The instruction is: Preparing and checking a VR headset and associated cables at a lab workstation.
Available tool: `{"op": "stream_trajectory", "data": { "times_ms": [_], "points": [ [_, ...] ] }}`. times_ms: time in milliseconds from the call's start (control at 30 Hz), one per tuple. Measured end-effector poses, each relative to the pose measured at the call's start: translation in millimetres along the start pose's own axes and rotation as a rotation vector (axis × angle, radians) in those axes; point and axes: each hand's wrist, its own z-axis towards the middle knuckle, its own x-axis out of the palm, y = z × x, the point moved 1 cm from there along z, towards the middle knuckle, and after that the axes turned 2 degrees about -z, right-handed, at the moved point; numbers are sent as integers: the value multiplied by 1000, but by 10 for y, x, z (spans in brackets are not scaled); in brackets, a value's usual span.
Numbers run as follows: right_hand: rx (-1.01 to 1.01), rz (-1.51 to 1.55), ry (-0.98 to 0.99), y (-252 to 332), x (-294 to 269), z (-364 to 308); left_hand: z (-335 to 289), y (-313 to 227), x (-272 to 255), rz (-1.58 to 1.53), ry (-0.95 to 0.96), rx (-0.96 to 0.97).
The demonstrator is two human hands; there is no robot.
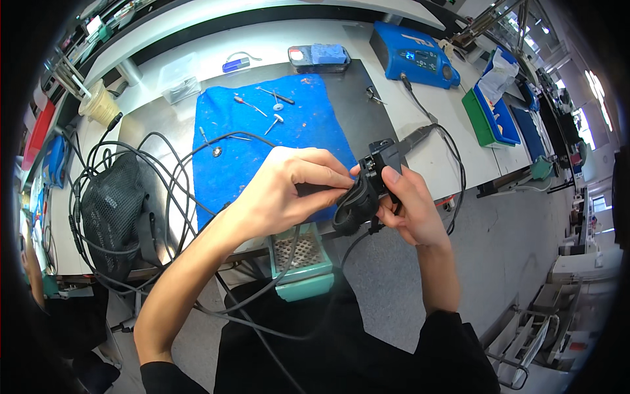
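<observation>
Both my hands hold a small black device (pixel 382 157) with a curved, padded black part (pixel 354 209), above the right front edge of the bench. My right hand (pixel 415 209) is closed around its right side, thumb on top. From the left, my left hand (pixel 295 187) pinches the device's left edge; its fingertips are partly hidden there. Behind my hands lies a blue cloth (pixel 220 177) with several thin-shanked bits on it. One is a disc-headed bit (pixel 274 123), another a red-tipped bit (pixel 249 105).
Black cables (pixel 187 154) loop around a black mesh bag (pixel 111 210) at the left. A blue control box (pixel 413 59) stands back right, near a blue and green bin (pixel 482 118). A green tray with a perforated top (pixel 303 262) juts out below the bench edge.
</observation>
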Motion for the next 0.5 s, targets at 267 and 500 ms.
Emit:
{"op": "stream_trajectory", "data": {
  "times_ms": [267, 500],
  "points": [
    [-158, 159, -81, -165, 108, 73, 46, 45, -1, -95, -7, -62],
    [-251, 541, -38, -325, 257, 327, 17, 119, -47, -306, -49, -182]
  ]
}}
